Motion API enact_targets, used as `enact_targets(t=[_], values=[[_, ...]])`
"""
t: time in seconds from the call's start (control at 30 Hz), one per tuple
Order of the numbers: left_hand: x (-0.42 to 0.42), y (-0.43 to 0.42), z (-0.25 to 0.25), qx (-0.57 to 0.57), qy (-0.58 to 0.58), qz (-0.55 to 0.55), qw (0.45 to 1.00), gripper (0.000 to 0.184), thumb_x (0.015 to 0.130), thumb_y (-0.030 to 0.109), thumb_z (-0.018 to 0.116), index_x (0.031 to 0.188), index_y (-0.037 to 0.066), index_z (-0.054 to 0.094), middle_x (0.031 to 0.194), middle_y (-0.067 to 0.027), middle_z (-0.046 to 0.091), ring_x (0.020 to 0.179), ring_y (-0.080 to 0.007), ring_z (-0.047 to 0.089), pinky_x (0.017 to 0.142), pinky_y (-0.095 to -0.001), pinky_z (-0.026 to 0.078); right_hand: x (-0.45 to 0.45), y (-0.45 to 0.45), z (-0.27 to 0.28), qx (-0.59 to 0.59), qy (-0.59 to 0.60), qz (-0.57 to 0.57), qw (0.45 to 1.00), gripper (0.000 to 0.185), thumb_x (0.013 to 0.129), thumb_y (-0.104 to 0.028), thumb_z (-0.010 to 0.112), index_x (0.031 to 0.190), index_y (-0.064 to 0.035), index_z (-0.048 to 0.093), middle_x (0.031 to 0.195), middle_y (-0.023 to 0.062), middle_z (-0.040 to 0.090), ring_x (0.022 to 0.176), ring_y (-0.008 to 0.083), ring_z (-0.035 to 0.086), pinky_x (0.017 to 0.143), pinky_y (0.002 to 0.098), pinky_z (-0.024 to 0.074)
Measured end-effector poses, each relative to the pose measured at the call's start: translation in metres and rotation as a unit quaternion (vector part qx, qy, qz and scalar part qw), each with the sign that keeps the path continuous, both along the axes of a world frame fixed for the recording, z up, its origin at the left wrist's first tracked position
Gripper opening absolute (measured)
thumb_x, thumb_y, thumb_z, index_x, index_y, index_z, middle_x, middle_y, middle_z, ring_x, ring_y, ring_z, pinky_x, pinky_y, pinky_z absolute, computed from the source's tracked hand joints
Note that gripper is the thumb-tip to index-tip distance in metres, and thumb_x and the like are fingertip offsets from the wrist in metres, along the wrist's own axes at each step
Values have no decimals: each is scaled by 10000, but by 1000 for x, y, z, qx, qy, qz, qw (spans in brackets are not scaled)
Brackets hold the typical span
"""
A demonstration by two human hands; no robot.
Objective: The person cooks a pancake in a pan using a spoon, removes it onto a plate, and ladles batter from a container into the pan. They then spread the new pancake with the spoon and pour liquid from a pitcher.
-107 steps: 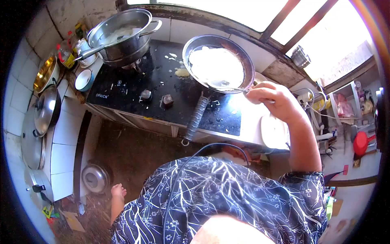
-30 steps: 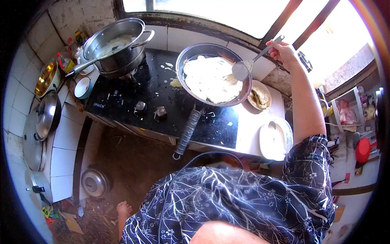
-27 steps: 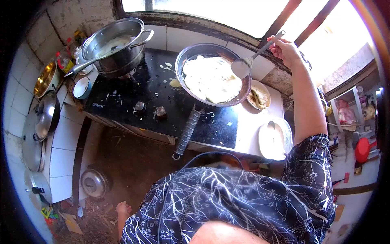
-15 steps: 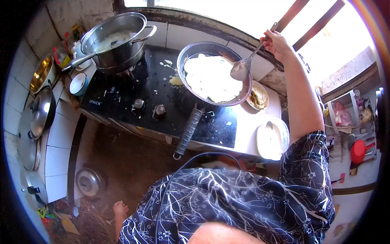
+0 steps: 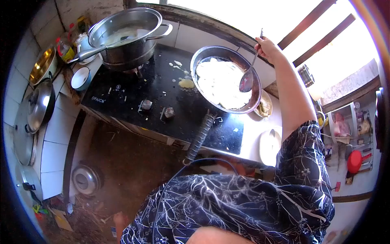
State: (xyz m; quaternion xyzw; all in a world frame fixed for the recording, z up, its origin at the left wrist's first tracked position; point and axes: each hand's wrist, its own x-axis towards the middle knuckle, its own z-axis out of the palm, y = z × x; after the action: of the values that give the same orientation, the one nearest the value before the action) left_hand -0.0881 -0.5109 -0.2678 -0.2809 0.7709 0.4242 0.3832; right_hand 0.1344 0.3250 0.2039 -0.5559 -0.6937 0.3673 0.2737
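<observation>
My right hand (image 5: 267, 49) grips the upper end of a long-handled metal ladle (image 5: 246, 82). The ladle's bowl hangs at the right side of a round frying pan (image 5: 196, 55); whether it touches the food is unclear. Pale, overexposed food (image 5: 223, 81) covers most of the pan's base. The pan's wrapped handle (image 5: 200, 138) points toward me with no hand on it. At the lower left, blurred, is what looks like my left hand (image 5: 119, 221), low beside my body and away from the stove; its fingers cannot be made out.
A steel pot (image 5: 130, 51) with a handled utensil across its rim stands on the black stove (image 5: 134, 91). Right of the pan are a bowl of food (image 5: 265, 106) and a white dish (image 5: 268, 151). A blue-white cup (image 5: 81, 78) is at the left. A cable (image 5: 211, 159) crosses before me.
My view has shifted, so the stove and pan appear farther right. The ladle's bowl has turned and hangs more upright over the pan's right side. The left hand looks lower and more blurred.
</observation>
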Motion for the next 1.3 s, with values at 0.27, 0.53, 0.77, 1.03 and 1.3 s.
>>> enact_targets(t=[0.27,0.53,0.77,1.03,1.3], values=[[15,-49,-54,27,-30,94,995,156,752,200,537,842,74,516,647,-63,503,541,-202,514,436,-350,435,-55,16,5,50,-11,82,995,361,874,-314,445,1132,-61,439,679,22,487,526,52,399,437,191,350],[9,-34,-7,-180,324,-708,601,191,737,223,518,751,40,572,680,-105,562,605,-287,570,509,-359,463,-87,6,19,196,-30,184,963,279,896,-204,388,1119,-46,441,688,-6,484,504,26,372,442,173,319],[-10,-59,-71,-211,194,-650,704,206,774,213,467,782,50,591,647,-127,578,583,-261,584,509,-351,468,-72,-24,15,172,-288,188,923,270,875,-169,347,1075,-25,455,683,23,487,575,101,433,566,237,386],[4,-57,-38,-185,206,-621,733,201,798,208,456,809,46,575,691,-111,591,585,-218,572,507,-342,462,-89,-23,-18,276,-359,190,871,279,860,-154,321,1048,-11,470,753,89,535,762,190,515,729,317,417],[28,-57,-27,-200,213,-576,764,161,783,182,492,842,48,558,708,-86,587,603,-209,551,525,-344,450,-139,-47,9,260,-244,233,905,267,853,-156,345,1046,-31,479,793,80,569,717,178,512,686,306,424]])
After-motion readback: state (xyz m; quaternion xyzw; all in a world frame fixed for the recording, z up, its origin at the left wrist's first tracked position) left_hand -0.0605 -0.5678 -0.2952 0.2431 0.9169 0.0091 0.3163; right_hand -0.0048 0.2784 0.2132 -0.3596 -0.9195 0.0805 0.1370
